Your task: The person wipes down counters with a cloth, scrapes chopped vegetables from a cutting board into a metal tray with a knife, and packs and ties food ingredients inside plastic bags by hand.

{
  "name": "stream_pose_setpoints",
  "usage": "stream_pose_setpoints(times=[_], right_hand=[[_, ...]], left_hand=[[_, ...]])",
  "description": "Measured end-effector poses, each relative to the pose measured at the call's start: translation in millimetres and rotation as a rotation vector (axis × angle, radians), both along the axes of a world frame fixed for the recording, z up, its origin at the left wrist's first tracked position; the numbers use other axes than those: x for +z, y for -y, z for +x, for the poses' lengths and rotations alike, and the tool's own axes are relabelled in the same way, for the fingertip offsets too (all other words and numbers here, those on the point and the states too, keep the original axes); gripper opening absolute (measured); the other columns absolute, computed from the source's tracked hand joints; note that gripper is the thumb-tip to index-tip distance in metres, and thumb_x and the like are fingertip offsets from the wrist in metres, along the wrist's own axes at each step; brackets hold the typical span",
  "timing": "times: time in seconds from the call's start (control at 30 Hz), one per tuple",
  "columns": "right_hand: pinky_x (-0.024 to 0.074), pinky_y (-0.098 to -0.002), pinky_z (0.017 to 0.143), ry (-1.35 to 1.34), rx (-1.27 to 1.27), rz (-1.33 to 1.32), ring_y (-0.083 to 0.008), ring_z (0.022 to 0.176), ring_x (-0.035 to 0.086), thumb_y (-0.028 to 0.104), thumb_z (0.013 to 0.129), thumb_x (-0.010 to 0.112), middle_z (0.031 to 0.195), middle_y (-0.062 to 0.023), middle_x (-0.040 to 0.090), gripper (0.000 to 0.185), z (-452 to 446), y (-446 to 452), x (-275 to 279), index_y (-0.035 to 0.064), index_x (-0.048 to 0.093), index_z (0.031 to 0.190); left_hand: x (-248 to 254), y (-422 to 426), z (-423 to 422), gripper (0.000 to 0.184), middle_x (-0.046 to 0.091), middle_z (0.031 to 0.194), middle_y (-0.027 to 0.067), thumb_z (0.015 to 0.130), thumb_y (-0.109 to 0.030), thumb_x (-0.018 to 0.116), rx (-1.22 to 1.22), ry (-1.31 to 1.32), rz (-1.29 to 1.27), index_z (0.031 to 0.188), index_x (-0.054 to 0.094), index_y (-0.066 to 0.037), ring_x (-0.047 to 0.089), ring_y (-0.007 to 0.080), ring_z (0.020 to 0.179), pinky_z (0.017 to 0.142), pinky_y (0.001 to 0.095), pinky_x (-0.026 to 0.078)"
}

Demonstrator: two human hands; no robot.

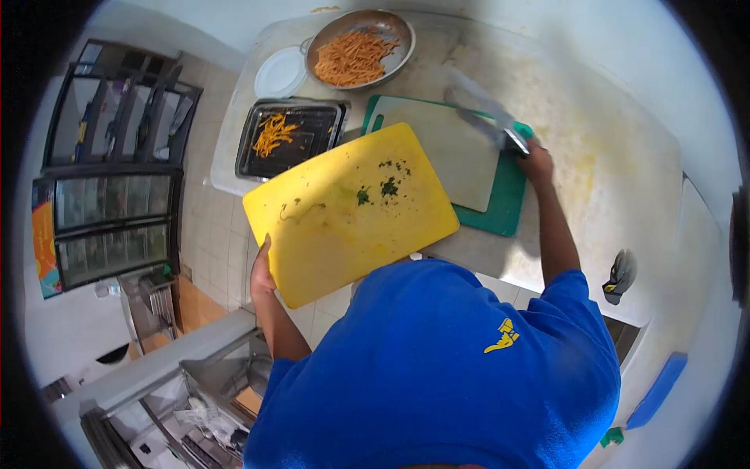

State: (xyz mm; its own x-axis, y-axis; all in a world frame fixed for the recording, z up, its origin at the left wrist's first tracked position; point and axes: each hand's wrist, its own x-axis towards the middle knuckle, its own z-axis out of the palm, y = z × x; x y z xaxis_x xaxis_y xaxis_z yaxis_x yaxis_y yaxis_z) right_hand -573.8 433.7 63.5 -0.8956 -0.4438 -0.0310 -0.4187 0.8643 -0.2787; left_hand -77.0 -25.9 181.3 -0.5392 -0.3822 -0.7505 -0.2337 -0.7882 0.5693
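Observation:
A yellow cutting board (pixel 351 227) with bits of chopped green herb on it is held up in front of the body. My left hand (pixel 264 270) grips its lower left edge, with the thumb on top. My right hand (pixel 536 164) is closed round the handle of a knife (pixel 488 109), whose blade is blurred and points up and left. Beneath the knife, a pale board (pixel 469 176) lies on a green cutting board (pixel 509 205). The yellow board covers part of both.
A steel pan (pixel 404 55) of orange strips stands at the back, beside a white lid (pixel 280 73). A black tray (pixel 312 141) with orange shreds sits at the left of the counter (pixel 598 172). A dark grey object (pixel 621 275) lies at the right.

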Motion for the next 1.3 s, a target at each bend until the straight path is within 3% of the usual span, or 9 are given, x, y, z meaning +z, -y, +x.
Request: stream_pose_setpoints(times=[0.17, 0.47, 0.6, 0.63, 0.7, 0.77, 0.93, 1.2, 1.3], right_hand=[[0.0503, -0.0459, 0.069, -0.033, -0.236, 0.012, -0.0359, 0.079, 0.064, 0.041, 0.069, 0.071, 0.084, -0.0155, 0.067, 0.044, 14, -60, 7, 0.0115, 0.059, 0.1], [0.0489, -0.0455, 0.067, 0.049, -0.447, -0.019, -0.0381, 0.077, 0.063, 0.041, 0.07, 0.07, 0.079, -0.0196, 0.065, 0.041, 65, -92, 30, 0.0069, 0.06, 0.09], [0.0475, -0.0449, 0.064, -0.19, -0.341, -0.031, -0.0396, 0.065, 0.059, 0.038, 0.075, 0.067, 0.068, -0.0195, 0.061, 0.038, 68, -99, 8, 0.0015, 0.061, 0.085], [0.0471, -0.0432, 0.07, -0.115, -0.309, -0.08, -0.0369, 0.071, 0.058, 0.032, 0.077, 0.067, 0.077, -0.0175, 0.063, 0.033, 74, -86, 26, 0.0003, 0.063, 0.085], [0.045, -0.0414, 0.078, -0.536, -0.225, -0.131, -0.0333, 0.087, 0.058, 0.027, 0.075, 0.07, 0.091, -0.0152, 0.063, 0.029, 82, -72, 8, 0.0005, 0.065, 0.087], [0.0417, -0.04, 0.086, -0.431, -0.187, -0.205, -0.0303, 0.099, 0.054, 0.025, 0.075, 0.071, 0.102, -0.0133, 0.061, 0.028, 81, -47, 3, 0.0008, 0.065, 0.088], [0.0426, -0.0425, 0.057, -0.276, 0.001, -0.457, -0.037, 0.065, 0.053, 0.026, 0.073, 0.074, 0.072, -0.0157, 0.053, 0.03, 77, 47, 17, 0.0029, 0.055, 0.073], [0.045, -0.0453, 0.069, -0.296, -0.661, -0.208, -0.0362, 0.083, 0.056, 0.053, 0.073, 0.068, 0.088, -0.0159, 0.057, 0.055, 61, -41, 3, 0.0011, 0.06, 0.089], [0.0475, -0.0473, 0.075, -0.14, -0.843, -0.018, -0.0396, 0.088, 0.058, 0.047, 0.081, 0.061, 0.105, -0.0188, 0.051, 0.049, 62, -93, -4, 0.0005, 0.058, 0.099]], left_hand=[[-22, 7, 11, 0.053, 0.055, 0.124, 0.0095, 0.091, -0.042, 0.051, 0.038, 0.111, -0.147, 0.13, 0.046, -0.006, 0.054, 0.0233, 0.111, 0.091, 0.0371, 0.045], [-10, -7, -1, 0.053, 0.054, 0.126, 0.0115, 0.092, -0.042, 0.049, 0.068, 0.089, -0.126, 0.13, 0.044, -0.006, 0.055, 0.0247, 0.111, 0.089, 0.0386, 0.047], [-33, 6, 12, 0.051, 0.051, 0.129, 0.0117, 0.095, -0.039, 0.044, 0.011, 0.024, -0.153, 0.132, 0.042, -0.004, 0.05, 0.0241, 0.115, 0.093, 0.0366, 0.041], [-39, 11, 16, 0.05, 0.05, 0.129, 0.0113, 0.096, -0.037, 0.043, -0.007, -0.004, -0.161, 0.132, 0.041, -0.002, 0.047, 0.0231, 0.117, 0.095, 0.0351, 0.039], [-46, 14, 17, 0.05, 0.05, 0.128, 0.0118, 0.097, -0.036, 0.04, -0.031, 0.058, -0.244, 0.132, 0.04, 0.0, 0.049, 0.0232, 0.115, 0.094, 0.0349, 0.04], [-35, 8, 13, 0.05, 0.052, 0.126, 0.0113, 0.097, -0.036, 0.04, -0.056, 0.084, -0.384, 0.132, 0.04, 0.001, 0.05, 0.0229, 0.112, 0.093, 0.0349, 0.04], [-17, 0, 12, 0.049, 0.054, 0.119, 0.0101, 0.097, -0.036, 0.041, -0.066, 0.127, -0.486, 0.129, 0.042, 0.001, 0.054, 0.0218, 0.103, 0.087, 0.0342, 0.045], [-6, -32, 0, 0.051, 0.057, 0.114, 0.0095, 0.092, -0.037, 0.052, 0.011, 0.217, -0.513, 0.128, 0.044, -0.001, 0.057, 0.0207, 0.097, 0.08, 0.0347, 0.05], [-29, -28, 18, 0.049, 0.056, 0.115, 0.0087, 0.09, -0.031, 0.057, -0.009, 0.131, -0.491, 0.127, 0.044, -0.003, 0.057, 0.0206, 0.097, 0.079, 0.034, 0.05]])
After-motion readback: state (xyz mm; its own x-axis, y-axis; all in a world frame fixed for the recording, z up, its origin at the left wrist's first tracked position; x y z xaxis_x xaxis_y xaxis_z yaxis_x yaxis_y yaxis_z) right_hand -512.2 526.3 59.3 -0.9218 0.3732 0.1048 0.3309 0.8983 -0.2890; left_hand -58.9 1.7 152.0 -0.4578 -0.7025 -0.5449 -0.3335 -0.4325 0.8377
